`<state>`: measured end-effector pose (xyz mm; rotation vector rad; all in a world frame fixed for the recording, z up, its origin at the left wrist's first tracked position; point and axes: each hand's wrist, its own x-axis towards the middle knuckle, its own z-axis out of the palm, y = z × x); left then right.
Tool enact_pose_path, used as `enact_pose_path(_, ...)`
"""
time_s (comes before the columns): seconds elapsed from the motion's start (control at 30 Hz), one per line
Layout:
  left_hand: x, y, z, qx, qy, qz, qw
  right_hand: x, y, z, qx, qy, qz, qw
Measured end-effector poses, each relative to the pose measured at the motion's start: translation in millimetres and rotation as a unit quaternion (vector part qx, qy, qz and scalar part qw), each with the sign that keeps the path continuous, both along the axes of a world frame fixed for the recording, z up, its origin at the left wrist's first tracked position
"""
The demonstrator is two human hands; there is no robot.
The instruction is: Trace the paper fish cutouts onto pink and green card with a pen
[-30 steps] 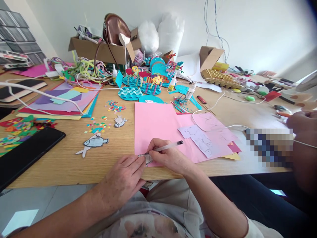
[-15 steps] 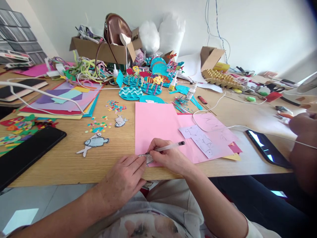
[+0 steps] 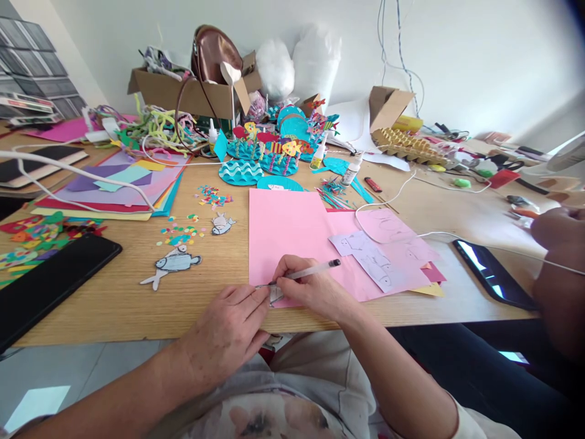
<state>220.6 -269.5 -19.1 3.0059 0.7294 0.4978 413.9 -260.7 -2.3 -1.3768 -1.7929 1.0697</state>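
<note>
Pinning a paper cut-out (image 3: 276, 295) at a pink sheet's (image 3: 286, 225) near edge under the flat left hand (image 3: 240, 316); pinching a pen (image 3: 315, 269) in the right hand (image 3: 311, 289). Best to press steadily, guiding snugly along.

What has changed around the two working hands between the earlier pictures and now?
Nothing has visibly changed: nothing was taken hold of or let go. The right hand still holds the translucent pen at the small paper cutout on the pink paper, and the left hand still lies over part of that cutout. The grey paper fish stay where they were.
</note>
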Motion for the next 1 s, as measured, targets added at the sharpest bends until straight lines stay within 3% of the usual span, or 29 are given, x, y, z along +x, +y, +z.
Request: enact_pose_path(1.0, 3.0, 5.3, 7.1, -0.054, 0.025, -0.012, 0.998, 5.7, -9.3, 3.8, -0.003, -0.03, -0.039, 0.999)
